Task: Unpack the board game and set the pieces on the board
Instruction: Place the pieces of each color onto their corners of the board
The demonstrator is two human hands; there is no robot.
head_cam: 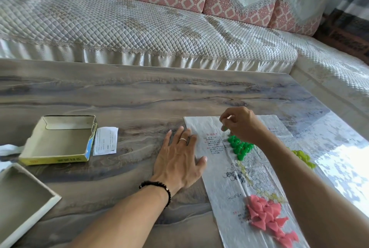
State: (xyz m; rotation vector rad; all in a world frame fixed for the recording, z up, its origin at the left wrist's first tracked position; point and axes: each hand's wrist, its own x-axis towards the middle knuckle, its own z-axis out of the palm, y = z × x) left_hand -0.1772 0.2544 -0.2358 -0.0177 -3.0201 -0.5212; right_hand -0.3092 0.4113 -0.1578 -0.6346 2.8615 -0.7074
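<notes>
So, going left to right: a shallow grey cardboard box lid with a white rim sits at the bottom-left corner, cut off by the frame edge. Just behind it is the open yellow-and-blue cardboard game box, with a small white printed paper slip lying right beside its right wall. From there the grey wood-grain table top runs bare all the way to its far edge by the quilted cream sofa, so plenty of room back there.

The left hand, with a ring and a dark bead bracelet, lies flat with fingers spread straight, palm down on the table, thumb and a couple of fingers overlapping the left edge of the thin white plastic game board sheet printed with circles. It's holding nothing, just pressing.

The right hand hovers over the far end of the sheet, fingers curled in a pinch on what looks like a single small green piece, though it's mostly hidden by the fingers. Right below it is the cluster of bright green plastic pieces standing on the sheet. A pile of pink cone-shaped plastic pieces lies jumbled at the near end, touching the sheet's lower area. The right forearm covers most of the yellow-green plastic pieces and the sheet's right edge, where glare washes out the table.
</notes>
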